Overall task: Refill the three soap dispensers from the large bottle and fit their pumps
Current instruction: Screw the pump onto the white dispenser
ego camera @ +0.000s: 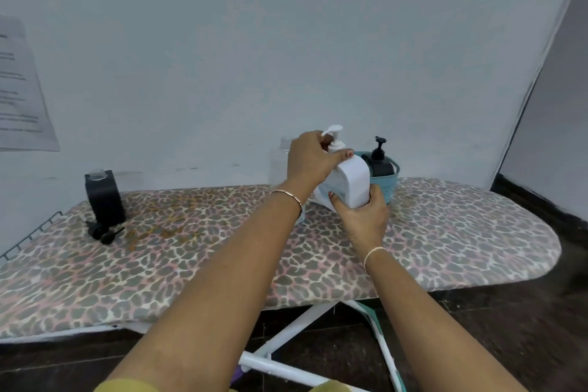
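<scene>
A large white bottle [353,181] with a white pump top [334,134] is tilted over the ironing board. My right hand [362,216] grips its base from below. My left hand [313,161] holds its neck and pump collar. A clear dispenser [278,162] without a pump stands behind my left hand, partly hidden. At the far left a black square dispenser [103,196] stands open-necked, with its black pump [103,232] lying on the board in front of it. Another black dispenser [380,161] with its pump on sits in a teal basket [389,186].
The leopard-print ironing board [222,258] stands against a pale wall, with a wire rack [31,234] at its left end. White metal legs [286,337] show below. A paper sheet [22,89] hangs on the wall at left. Dark floor lies to the right.
</scene>
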`<state>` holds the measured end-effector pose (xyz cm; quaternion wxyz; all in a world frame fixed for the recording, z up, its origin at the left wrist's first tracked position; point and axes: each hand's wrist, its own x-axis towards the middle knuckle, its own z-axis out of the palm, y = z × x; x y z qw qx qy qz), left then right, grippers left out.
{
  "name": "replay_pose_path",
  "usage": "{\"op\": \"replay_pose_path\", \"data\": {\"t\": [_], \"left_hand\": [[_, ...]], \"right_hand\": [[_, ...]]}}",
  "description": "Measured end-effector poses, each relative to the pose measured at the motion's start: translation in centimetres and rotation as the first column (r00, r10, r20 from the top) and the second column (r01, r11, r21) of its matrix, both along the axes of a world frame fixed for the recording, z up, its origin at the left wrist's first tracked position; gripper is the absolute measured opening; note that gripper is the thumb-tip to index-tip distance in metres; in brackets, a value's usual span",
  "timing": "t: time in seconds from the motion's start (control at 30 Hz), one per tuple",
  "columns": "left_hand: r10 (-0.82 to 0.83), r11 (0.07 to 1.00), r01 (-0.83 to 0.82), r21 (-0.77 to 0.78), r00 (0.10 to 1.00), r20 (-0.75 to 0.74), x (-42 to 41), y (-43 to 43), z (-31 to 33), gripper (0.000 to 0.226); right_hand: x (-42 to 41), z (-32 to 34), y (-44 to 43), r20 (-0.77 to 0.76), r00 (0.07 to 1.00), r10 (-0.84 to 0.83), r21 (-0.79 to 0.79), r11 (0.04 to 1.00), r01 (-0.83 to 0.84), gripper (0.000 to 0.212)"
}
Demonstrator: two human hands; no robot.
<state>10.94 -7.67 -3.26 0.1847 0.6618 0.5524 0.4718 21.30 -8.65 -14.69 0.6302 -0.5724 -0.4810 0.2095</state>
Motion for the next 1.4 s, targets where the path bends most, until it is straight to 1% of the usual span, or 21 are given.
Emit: {"op": "replay_pose_path", "data": {"t": [0.13,0.2,0.27,0.33,0.5,0.63,0.77,0.9,0.97,1.23,1.4], "left_hand": [[0.0,1.0,0.0,0.027,1.0,-0.021,2.0,3.5,1.6,0.03],[0.002,1.0,0.0,0.029,0.999,-0.042,2.8,5.4,2.0,0.027],[0.007,1.0,-0.005,0.029,0.998,-0.059,3.5,7.4,2.0,0.028],[0.019,0.999,-0.017,0.031,0.998,-0.054,4.0,9.3,1.6,0.032],[0.04,0.999,-0.04,-0.002,0.997,0.059,4.9,13.6,0.6,0.045],[0.027,0.999,-0.024,-0.029,0.994,0.104,5.7,15.7,-0.4,0.041],[-0.005,0.995,0.009,-0.101,0.999,0.049,6.3,16.7,-2.6,0.037],[-0.037,0.985,0.031,-0.173,0.999,-0.036,6.8,17.3,-5.3,0.032],[-0.051,0.981,0.04,-0.188,0.997,-0.056,7.1,17.3,-5.9,0.031],[-0.061,0.979,0.052,-0.199,0.997,-0.041,7.1,17.6,-6.4,0.035],[-0.116,0.975,0.099,-0.197,0.99,-0.074,7.0,16.8,-6.4,0.049]], "right_hand": [[2.3,1.4,3.1,0.064,0.997,0.047,0.026,0.998,-0.049,0.051],[3.3,1.5,4.6,0.106,0.993,0.059,0.033,0.997,-0.062,0.053],[4.3,1.3,6.0,0.152,0.987,0.049,0.029,0.998,-0.054,0.06],[5.1,0.9,7.2,0.187,0.982,0.035,0.037,0.998,-0.043,0.062],[6.2,-0.3,9.2,0.317,0.948,-0.038,0.064,0.998,0.019,0.059],[6.5,-1.1,10.3,0.385,0.917,-0.105,0.104,0.992,0.07,0.061],[6.6,-1.8,11.1,0.451,0.882,-0.138,0.121,0.988,0.093,0.062],[6.6,-2.4,11.4,0.469,0.869,-0.157,0.129,0.986,0.108,0.06],[6.6,-2.6,11.5,0.478,0.864,-0.158,0.128,0.986,0.11,0.058],[6.6,-3.0,11.7,0.543,0.821,-0.178,0.108,0.984,0.142,0.053],[6.4,-2.8,11.5,0.553,0.814,-0.181,0.097,0.983,0.154,0.053]]}}
